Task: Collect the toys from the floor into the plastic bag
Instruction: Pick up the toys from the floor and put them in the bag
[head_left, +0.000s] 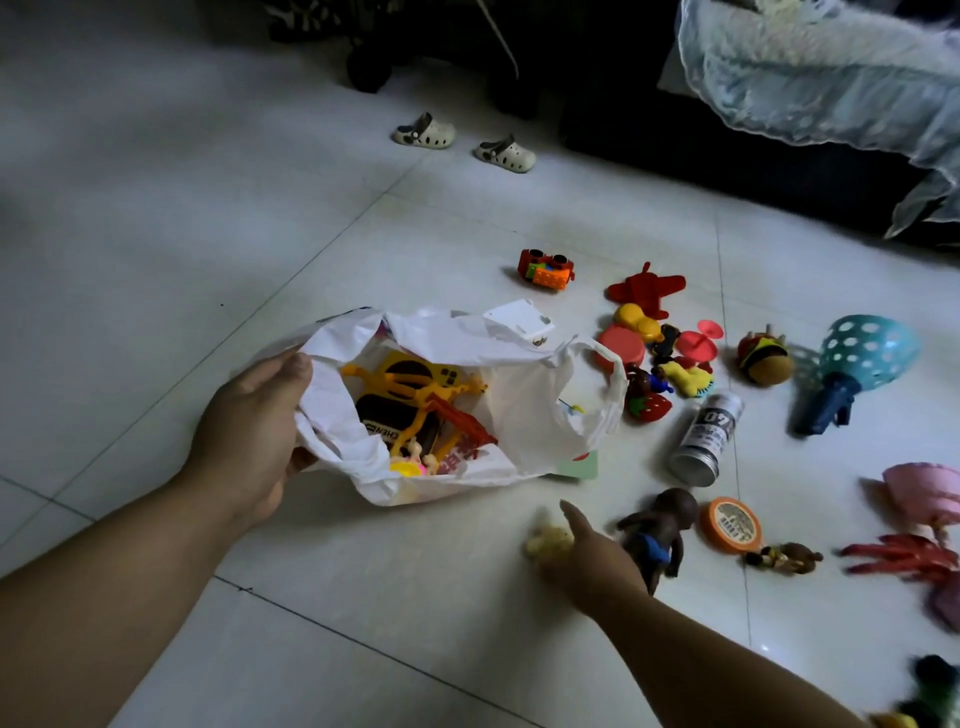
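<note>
A white plastic bag (524, 415) lies open on the tiled floor, with a yellow frame toy (405, 384) and other toys inside. My left hand (249, 431) grips the bag's left rim and holds the mouth open. My right hand (597, 566) is below and to the right of the bag, closed around a small fuzzy yellow toy (545, 543). A brown doll (660, 530) lies just beside that hand. Loose toys spread to the right: a red car (545, 267), a red plane (647, 288), a strawberry (649, 405), a burger (766, 356) and a teal perforated launcher (862, 353).
A silver can (706, 436), an orange lid (730, 525), a pink toy (930, 491) and a red claw (898, 558) lie at the right. Two small clogs (423, 130) stand farther back. A dark bed with a lace cover (805, 67) fills the upper right.
</note>
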